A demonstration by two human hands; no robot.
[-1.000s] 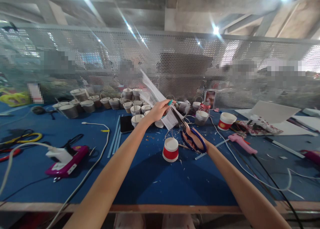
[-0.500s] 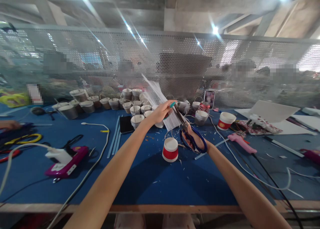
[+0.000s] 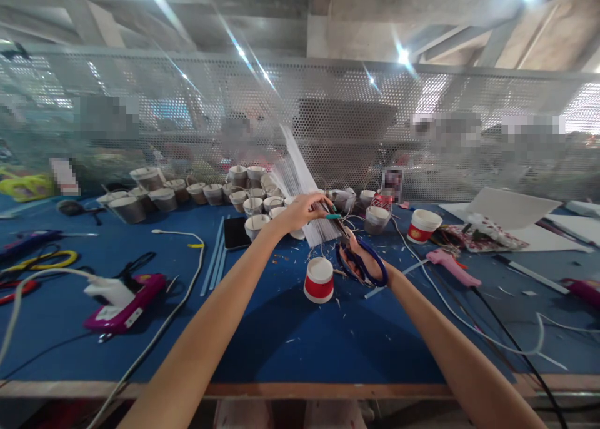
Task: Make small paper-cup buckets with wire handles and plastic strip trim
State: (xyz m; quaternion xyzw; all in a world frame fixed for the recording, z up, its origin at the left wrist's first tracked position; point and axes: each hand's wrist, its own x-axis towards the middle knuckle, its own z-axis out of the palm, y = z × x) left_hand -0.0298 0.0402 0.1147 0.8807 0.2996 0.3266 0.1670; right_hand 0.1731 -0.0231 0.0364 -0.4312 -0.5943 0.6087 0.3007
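My left hand (image 3: 304, 211) is closed on a sheaf of thin white strips (image 3: 300, 166) that fans up and away from me. A teal piece (image 3: 332, 216) shows at its fingertips; what it is I cannot make out. With my right hand (image 3: 368, 261) I grip blue-handled scissors (image 3: 385, 269), their blades pointing up at the strips' edge beside my left fingers. Whether the blades touch the strips is hard to see. Below both hands a small white cup with a red band (image 3: 319, 289) stands on the blue table top (image 3: 290, 348).
Several greyish cups (image 3: 214, 194) crowd the back left. A dark phone (image 3: 237, 233) lies near pale sticks (image 3: 216, 254). At left is a purple power strip (image 3: 126, 313) with a white cable. A pink glue gun (image 3: 454, 267) and another red-banded cup (image 3: 423, 227) are at right.
The white strips have swung more upright and to the right. My left fingers and the teal piece have shifted slightly down and right. Another person's hand at far left has gone from view.
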